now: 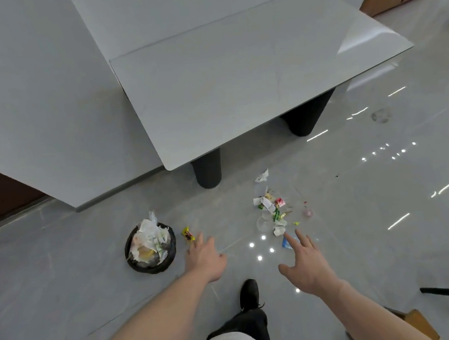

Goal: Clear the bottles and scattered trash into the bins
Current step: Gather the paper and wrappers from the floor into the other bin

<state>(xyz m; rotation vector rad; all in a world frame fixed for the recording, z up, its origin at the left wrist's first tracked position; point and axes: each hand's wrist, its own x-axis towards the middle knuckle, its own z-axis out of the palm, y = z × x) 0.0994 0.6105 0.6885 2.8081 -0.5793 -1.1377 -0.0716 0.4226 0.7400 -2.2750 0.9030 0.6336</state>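
Both hands spread, holding nothing: left hand (204, 258) near bin (150, 248), right hand (307, 265) near trash (274, 211)

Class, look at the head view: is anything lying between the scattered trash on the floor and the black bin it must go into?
Only a yellow wrapper lies near the black bin; the left hand hangs above the bare floor between bin and scattered trash. Nothing visible blocks the way.

A round black bin (150, 249) stands upright on the floor, heaped past its rim with crumpled white paper and wrappers. A yellow and red wrapper (187, 233) lies just beside it. Further right, a loose scatter of torn paper and coloured wrappers (272, 210) lies with a clear plastic cup (264, 223) and a blue packet (287, 242).
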